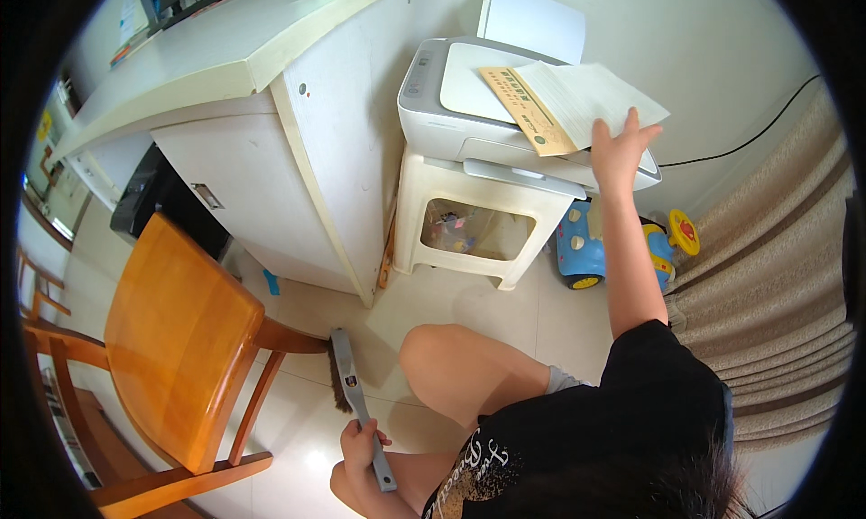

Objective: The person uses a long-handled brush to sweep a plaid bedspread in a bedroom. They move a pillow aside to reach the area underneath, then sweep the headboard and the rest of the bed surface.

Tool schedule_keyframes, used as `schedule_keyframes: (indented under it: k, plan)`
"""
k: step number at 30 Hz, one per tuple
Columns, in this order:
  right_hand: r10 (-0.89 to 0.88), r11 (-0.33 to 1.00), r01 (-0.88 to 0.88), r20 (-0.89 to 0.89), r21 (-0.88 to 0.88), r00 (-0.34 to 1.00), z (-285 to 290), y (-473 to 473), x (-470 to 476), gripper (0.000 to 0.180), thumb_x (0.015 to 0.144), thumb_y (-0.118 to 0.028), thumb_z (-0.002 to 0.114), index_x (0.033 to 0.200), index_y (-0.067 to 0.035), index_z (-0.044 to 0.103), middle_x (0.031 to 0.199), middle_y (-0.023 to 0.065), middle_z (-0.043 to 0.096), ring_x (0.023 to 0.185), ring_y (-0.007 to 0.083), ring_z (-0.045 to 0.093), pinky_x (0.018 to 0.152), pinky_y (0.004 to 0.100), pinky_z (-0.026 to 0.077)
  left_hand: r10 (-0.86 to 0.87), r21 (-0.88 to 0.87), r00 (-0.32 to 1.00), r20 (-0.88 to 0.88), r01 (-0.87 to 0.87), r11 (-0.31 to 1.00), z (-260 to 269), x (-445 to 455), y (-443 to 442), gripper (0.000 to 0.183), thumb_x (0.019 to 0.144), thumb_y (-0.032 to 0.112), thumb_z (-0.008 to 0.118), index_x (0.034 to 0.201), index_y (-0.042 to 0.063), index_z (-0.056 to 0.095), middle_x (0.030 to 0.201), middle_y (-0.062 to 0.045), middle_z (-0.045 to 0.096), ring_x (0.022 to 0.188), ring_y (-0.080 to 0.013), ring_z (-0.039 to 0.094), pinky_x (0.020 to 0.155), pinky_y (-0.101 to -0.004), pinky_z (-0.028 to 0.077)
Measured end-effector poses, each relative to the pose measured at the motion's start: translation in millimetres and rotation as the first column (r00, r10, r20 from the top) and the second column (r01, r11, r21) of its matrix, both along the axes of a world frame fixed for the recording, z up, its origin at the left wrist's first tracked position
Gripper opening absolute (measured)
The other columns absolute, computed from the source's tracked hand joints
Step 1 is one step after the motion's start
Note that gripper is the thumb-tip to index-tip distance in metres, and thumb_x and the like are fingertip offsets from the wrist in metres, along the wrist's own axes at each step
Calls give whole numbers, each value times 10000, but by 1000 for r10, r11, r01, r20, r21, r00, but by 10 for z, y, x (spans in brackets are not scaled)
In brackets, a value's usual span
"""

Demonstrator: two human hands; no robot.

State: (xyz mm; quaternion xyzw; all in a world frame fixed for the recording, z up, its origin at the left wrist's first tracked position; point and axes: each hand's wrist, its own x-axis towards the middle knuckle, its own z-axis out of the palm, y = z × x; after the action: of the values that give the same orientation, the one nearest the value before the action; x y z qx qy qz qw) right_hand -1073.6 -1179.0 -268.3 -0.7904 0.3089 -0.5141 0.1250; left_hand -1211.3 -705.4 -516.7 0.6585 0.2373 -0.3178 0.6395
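My left hand (358, 444) grips the grey handle of a hand brush (348, 377) at the lower middle, low above the tiled floor. Its dark bristles face left, close to a wooden chair leg. My right arm stretches up to the white printer (433, 106), and my right hand (619, 150), its fingers spread, is at the near right edge of a paper booklet (588, 99). The booklet lies tilted on the printer lid, its tan printed cover (531, 110) showing at the left beside pale lined pages. Whether my fingertips press on the paper cannot be made out.
The printer stands on a cream plastic stool (413, 208). A blue toy ride-on car (575, 248) is beside it, near a beige curtain (758, 316). At left are a wooden chair (183, 329) and a white desk (331, 127). A black cable (744, 143) runs along the wall.
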Motion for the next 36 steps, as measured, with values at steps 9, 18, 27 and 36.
schedule_keyframes:
  k: [9,18,27,36]
  plan:
    - [273,849,-460,-529,-261,804,98,448,-366,654,745,-328,673,1313,-135,412,1416,141,284,1332,255,221,1055,517,97,16,16,1000,20,-16,1000,24,-58,7,149,831,113,534,796,-21,478,564,-105,550,460,-201,565,422,-279,427]
    - [462,874,-485,-317,6,828,306,472,-103,203,840,-163,536,979,-61,643,871,176,630,828,329,589,737,377,456,14,29,1000,25,-14,999,41,-18,-2,145,834,111,528,794,-20,479,559,-100,549,454,-195,563,413,-275,419]
    - [363,918,-387,-576,85,733,380,601,422,381,879,-375,464,997,-62,647,826,184,632,760,339,592,700,379,456,18,16,1000,20,-18,1000,69,-83,-69,147,839,111,526,797,-24,484,569,-101,546,456,-197,556,422,-281,432]
    - [151,809,-323,-357,-492,922,166,643,631,488,859,-479,470,1006,-45,638,1160,196,543,1050,355,513,852,446,426,20,29,996,82,-23,999,84,-63,-74,164,813,108,529,823,-55,510,570,-111,558,471,-193,554,440,-306,442]
